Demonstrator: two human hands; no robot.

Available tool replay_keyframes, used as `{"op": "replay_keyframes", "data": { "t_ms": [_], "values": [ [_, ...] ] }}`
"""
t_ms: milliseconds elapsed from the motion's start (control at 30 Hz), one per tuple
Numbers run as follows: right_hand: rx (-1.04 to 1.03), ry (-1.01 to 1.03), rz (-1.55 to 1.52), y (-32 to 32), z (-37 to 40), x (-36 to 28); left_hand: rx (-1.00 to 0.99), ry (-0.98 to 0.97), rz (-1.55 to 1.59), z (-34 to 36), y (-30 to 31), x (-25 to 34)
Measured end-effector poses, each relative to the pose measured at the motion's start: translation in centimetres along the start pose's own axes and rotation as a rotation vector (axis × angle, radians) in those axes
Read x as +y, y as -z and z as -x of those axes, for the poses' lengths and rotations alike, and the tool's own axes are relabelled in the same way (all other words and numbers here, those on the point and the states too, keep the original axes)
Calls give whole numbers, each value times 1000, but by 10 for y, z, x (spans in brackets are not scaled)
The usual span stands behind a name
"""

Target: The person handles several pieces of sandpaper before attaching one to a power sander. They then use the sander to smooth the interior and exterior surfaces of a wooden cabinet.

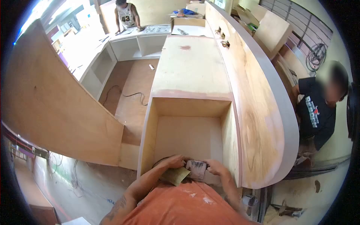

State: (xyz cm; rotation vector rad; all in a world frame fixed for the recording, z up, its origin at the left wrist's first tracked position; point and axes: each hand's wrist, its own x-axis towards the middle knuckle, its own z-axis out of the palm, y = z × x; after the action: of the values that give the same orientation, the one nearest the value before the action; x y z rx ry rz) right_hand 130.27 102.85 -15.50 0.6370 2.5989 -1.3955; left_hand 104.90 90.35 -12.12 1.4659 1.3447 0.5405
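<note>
Head view: at 6 o'clock in the frame, just above the person's orange shirt, both hands meet at the near edge of an open plywood compartment. The left hand has its fingers curled shut around the left end of a dusty block, a small whitish piece held crosswise. The right hand closes on the block's other end, at 3 o'clock from it, knuckles up. The block sits between the two hands, touching both, low against the compartment's front.

A tan sheet of sandpaper sticks out from under the left hand, at 7 o'clock from the block. Whether the fingers pinch it cannot be told.

At 12 o'clock from the hands, past the compartment, the flat counter top runs away from the camera. A tall curved plywood wall borders it from 1 to 4 o'clock.

Behind that wall, at 3 o'clock, stands a person in a black shirt. At 11 o'clock, far off, a person in a numbered jersey leans on white shelving. A dark cable lies on the floor at 10 o'clock.
</note>
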Motion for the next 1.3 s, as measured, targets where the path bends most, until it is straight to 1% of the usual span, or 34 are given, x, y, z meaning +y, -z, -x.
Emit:
{"op": "replay_keyframes", "data": {
  "t_ms": [33, 67, 100, 167, 200, 267, 300, 367, 400, 433, 467, 533, 567, 600, 633, 667, 700, 733, 767, 800, 833, 867, 900, 933, 967, 1000, 1033, 1067, 1133, 1167, 1200, 1233, 1267, 1300],
  "values": [
    [14, -35, 13, 8, 4, -20, 28, 14, 91, -1, -3, -7],
    [22, -63, 28, 14, 1, -32, 59, 21, 99, -3, -8, -15],
    [-1, -41, 43, 10, -5, -28, 88, 13, 45, -9, -15, -25],
    [152, 6, 75, -7, -12, -9, 141, 15, -5, -11, -17, -27],
    [137, 20, 82, -13, -15, -5, 156, 46, -63, -11, -16, -20],
    [296, 26, -37, -21, -15, 1, 176, 78, -115, -7, -10, -8],
    [287, 29, -34, -23, -13, -1, 169, 42, -151, -4, -6, -1],
    [509, 51, 52, -32, -10, -4, 166, 10, -189, 1, -9, -6],
    [510, 59, 57, -40, -12, -5, 296, 32, -178, -1, -15, -20],
    [652, -100, -181, -54, -11, -5, 425, 54, -165, -4, -19, -34],
    [786, -263, -426, -64, -9, -3, 430, 52, -165, -5, -21, -49],
    [752, -221, -398, -87, 2, 21, 303, 202, 185, 3, -24, -75],
    [718, -186, -375, -100, 7, 31, 293, 210, 184, 9, -28, -84],
    [718, -202, -384, -108, 15, 26, 302, 154, 183, 16, -36, -88],
    [637, -150, -510, -106, 24, -4, 304, 99, 187, 23, -43, -80],
    [563, -97, -639, -106, 31, -20, 273, 109, 189, 31, -48, -73],
    [581, -123, -660, -108, 30, -17, 238, 153, 146, 46, -41, -37],
    [569, -51, -604, -94, 25, -30, 200, 193, 98, 54, -40, -17],
    [560, 21, -542, -89, 27, -34, 162, 192, 91, 54, -48, -20],
    [587, -2, -556, -100, 27, -21, 246, 212, 137, 53, -59, -25],
    [679, -32, -468, -116, 18, 4, 332, 231, 182, 52, -67, -27],
    [764, -66, -375, -127, 18, 18, 299, 227, 175, 55, -64, -21],
    [784, -88, -382, -128, 23, 15, 211, 298, 151, 61, -54, -11],
    [776, -68, -400, -121, 20, 8, 127, 370, 127, 64, -52, -5],
    [765, -49, -419, -113, 17, -1, 101, 372, 125, 60, -61, -18],
    [810, -37, -253, -106, 16, -11, 299, 273, -32, 54, -76, -45],
    [817, -56, -263, -100, 15, -20, 497, 166, -189, 51, -86, -61],
    [812, -57, -247, -99, 11, -21, 478, 170, -194, 47, -90, -68],
    [800, -85, -237, -97, 12, -24, 600, 80, -304, 41, -98, -66],
    [810, -71, -227, -97, 10, -22, 583, 86, -299, 36, -105, -72],
    [820, -56, -218, -99, 7, -17, 743, 34, -316, 27, -114, -90],
    [821, -74, -226, -101, 5, -14, 902, -20, -332, 23, -115, -87],
    [820, -39, -195, -102, 3, -12, 885, -17, -329, 23, -117, -85],
    [819, 0, -164, -103, -1, -7, 863, 92, -304, 25, -109, -63]
  ]
}}
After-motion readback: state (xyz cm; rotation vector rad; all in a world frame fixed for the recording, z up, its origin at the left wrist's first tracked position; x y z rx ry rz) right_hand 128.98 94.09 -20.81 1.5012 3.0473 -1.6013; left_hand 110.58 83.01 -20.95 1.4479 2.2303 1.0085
